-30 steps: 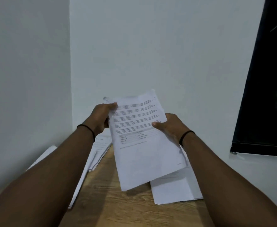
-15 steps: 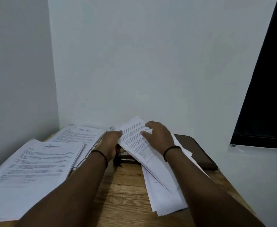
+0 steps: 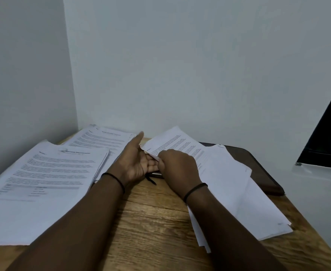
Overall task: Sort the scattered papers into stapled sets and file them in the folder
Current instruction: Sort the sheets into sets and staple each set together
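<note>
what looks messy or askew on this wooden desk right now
The white paper pile on the right is fanned out and skewed, its sheets misaligned and partly covering the dark brown folder. The two printed stacks on the left lie flatter.

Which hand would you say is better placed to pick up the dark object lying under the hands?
Probably the left hand: open, directly above the dark object. The right hand pinches the paper set.

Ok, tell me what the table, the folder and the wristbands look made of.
Table: wood or wood-look laminate, matte, with visible grain and plank lines. Folder: dark brown, smooth, faint sheen; leather or plastic, can't tell. Wristbands: thin black cord or elastic, unclear.
</note>
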